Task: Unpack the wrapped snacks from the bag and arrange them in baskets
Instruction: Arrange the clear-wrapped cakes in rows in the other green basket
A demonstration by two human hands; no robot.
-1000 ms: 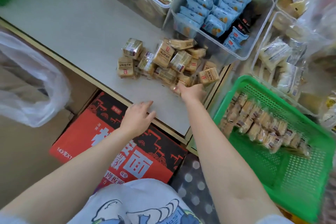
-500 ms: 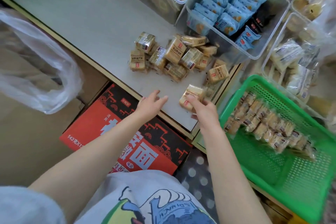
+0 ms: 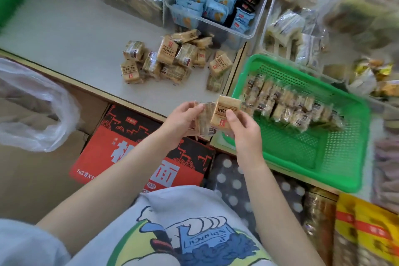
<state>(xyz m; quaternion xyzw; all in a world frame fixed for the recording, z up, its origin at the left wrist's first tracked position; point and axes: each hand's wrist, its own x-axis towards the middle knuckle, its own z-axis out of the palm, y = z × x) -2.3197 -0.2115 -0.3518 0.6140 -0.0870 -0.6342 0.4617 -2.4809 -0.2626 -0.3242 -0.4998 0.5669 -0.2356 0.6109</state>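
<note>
Your right hand (image 3: 245,134) is pinching a tan wrapped snack (image 3: 226,112) by its lower corner, thumb on the printed face, fingers curled behind it. It's tilted a bit, held in the air right at the near-left corner of the green basket (image 3: 336,168). Your left hand (image 3: 183,123) has its fingers curled around a second packet (image 3: 205,121), the clear-wrapped side facing up, and the 2 packets are touching each other between your hands. Both hands sit just off the front edge of the grey shelf (image 3: 71,36).

The rest of the snack pile (image 3: 172,60) is loose on the shelf, up ahead of your hands, just in front of the clear bin of blue packets (image 3: 207,4). A couple of strays (image 3: 220,65) sit at the shelf's right edge, just beside the basket.

Inside the basket there's a row of the same snacks (image 3: 289,103) standing on edge along the far side, running left to right; the near half shows bare green mesh.

The clear plastic bag (image 3: 36,110) is hanging off to your left, well apart from everything, mouth open. Below the shelf edge there's a red and black carton (image 3: 129,149) under your left forearm. More clear bins (image 3: 289,28) of wrapped stuff are on the right, too blurry to tell what's in them.
</note>
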